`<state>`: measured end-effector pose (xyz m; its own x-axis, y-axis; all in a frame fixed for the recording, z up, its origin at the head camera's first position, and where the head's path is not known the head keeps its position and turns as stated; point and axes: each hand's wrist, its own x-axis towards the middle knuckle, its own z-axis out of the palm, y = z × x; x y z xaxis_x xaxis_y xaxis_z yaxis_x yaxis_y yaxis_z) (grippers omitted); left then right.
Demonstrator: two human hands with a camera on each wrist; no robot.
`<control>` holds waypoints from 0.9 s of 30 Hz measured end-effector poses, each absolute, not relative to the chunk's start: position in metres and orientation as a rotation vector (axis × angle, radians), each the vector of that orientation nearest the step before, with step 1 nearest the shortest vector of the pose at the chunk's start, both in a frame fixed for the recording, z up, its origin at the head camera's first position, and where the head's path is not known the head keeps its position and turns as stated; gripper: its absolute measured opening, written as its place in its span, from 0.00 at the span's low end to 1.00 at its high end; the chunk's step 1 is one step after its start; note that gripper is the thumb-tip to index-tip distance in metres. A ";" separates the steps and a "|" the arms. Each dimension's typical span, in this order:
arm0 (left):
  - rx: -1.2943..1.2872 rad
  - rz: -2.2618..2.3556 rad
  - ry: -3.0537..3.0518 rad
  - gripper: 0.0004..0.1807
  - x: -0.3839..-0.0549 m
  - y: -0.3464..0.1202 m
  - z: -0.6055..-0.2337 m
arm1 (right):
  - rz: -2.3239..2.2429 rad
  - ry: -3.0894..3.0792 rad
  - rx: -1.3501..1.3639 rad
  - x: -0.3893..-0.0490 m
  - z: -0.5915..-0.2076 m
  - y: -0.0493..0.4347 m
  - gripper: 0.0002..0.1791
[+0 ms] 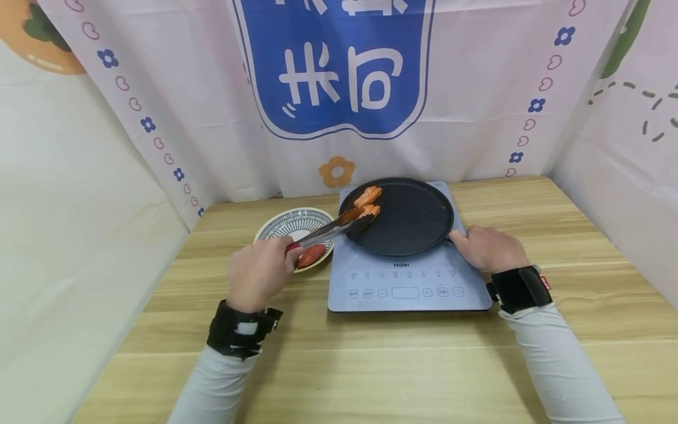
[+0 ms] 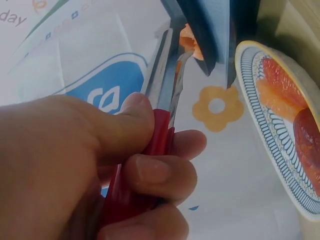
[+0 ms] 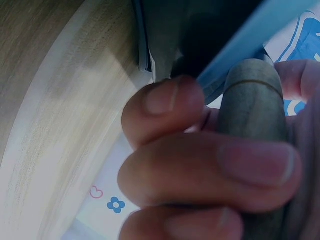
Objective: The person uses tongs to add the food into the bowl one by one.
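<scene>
My left hand (image 1: 259, 272) grips the red handles of metal kitchen tongs (image 1: 324, 234), fingers wrapped round them in the left wrist view. The dark tong tips reach over the left rim of a flat black frying pan (image 1: 408, 218), right at an orange-red piece of meat (image 1: 370, 209). Just behind it in the pan lies another piece of meat (image 1: 368, 195). My right hand (image 1: 495, 250) holds the pan's handle (image 3: 254, 102), with fingers curled round it. Under the tongs is a patterned plate (image 1: 276, 225) with several pieces of reddish meat (image 1: 311, 255), partly hidden by the left hand.
The pan sits on a light blue induction cooktop (image 1: 365, 271) with its control panel toward me. All this stands on a wooden table (image 1: 402, 359). A printed white cloth (image 1: 477, 88) hangs right behind the cooktop, and pale cloth walls flank both sides.
</scene>
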<state>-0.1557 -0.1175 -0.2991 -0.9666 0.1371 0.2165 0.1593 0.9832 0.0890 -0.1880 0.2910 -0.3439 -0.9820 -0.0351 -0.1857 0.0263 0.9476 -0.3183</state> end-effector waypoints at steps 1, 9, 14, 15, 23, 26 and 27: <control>-0.219 -0.156 -2.924 0.17 -0.157 -0.116 -0.300 | -0.479 2.910 -0.005 -0.188 -0.344 0.291 0.39; -0.214 -0.142 -2.952 0.17 -0.170 -0.099 -0.304 | -0.479 2.906 -0.002 -0.188 -0.346 0.294 0.39; -0.233 -0.115 -2.943 0.17 -0.180 -0.085 -0.305 | -0.484 2.906 -0.003 -0.188 -0.346 0.295 0.38; -0.241 -0.113 -2.938 0.17 -0.182 -0.082 -0.305 | -0.485 2.906 -0.004 -0.188 -0.346 0.295 0.38; -0.252 -0.063 -2.883 0.18 -0.198 -0.058 -0.303 | -0.493 2.912 -0.008 -0.188 -0.347 0.293 0.39; -0.252 -0.035 -2.896 0.19 -0.204 -0.051 -0.302 | -0.497 2.912 -0.008 -0.188 -0.347 0.292 0.38; -0.252 -0.025 -2.903 0.20 -0.205 -0.049 -0.302 | -0.496 2.913 -0.008 -0.188 -0.347 0.292 0.38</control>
<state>-0.2054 -0.0486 -0.3017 -0.9595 0.1679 0.2262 0.1718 0.9851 -0.0026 -0.1881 0.2920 -0.3470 -0.9826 -0.0362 -0.1822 0.0262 0.9442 -0.3285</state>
